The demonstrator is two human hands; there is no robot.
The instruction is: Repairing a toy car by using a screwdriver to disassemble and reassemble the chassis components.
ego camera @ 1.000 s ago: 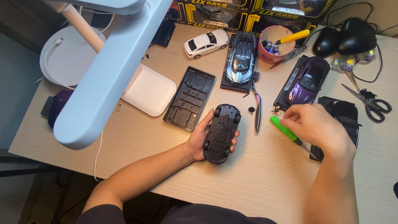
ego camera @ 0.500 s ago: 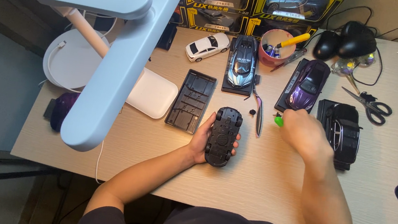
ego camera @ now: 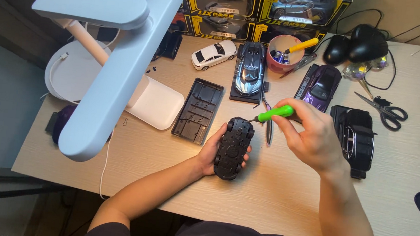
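Currently the left hand [ego camera: 210,153] grips an upturned black toy car [ego camera: 233,148] mid-desk, well back from the near edge of the wooden table [ego camera: 273,199]. Right hand [ego camera: 314,140] is closed on a green screwdriver [ego camera: 275,112], tip at the car's front end. Open room only toward the near edge. Close in: a flat black plastic tray [ego camera: 198,111] left, glossy purple car [ego camera: 322,85] and black car [ego camera: 356,138] right. White lamp arm [ego camera: 118,69] overhangs the left side. Scissors [ego camera: 385,109] lie far right. Pale wood grain, matte.
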